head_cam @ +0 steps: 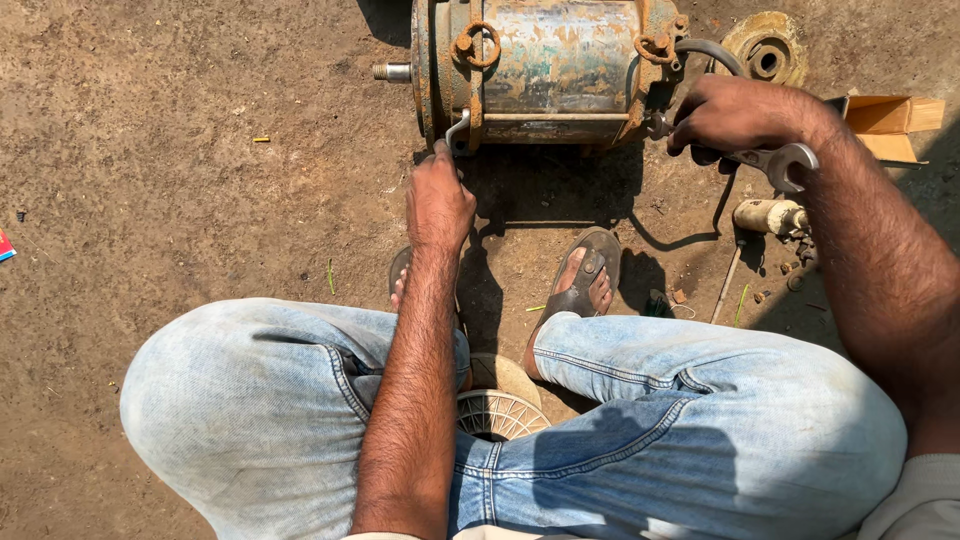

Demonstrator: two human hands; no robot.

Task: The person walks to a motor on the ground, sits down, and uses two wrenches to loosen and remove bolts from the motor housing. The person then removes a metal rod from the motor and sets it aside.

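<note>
The left hand (438, 205) is gripping a spanner (457, 132) at the rusty motor (550, 70); the right hand (735, 115) is clamping another spanner (775, 160) at its right end.

open cardboard box (893, 122) | brown, rectangular | far right, on dirt

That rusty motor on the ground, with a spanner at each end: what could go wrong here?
The motor is badly rusted, so a spanner in the left hand could slip off a seized fastener and skin knuckles. The right hand grips its spanner close to the casing edge, which may pinch fingers. The sandalled foot lies just below, exposed should a tool drop.
</note>
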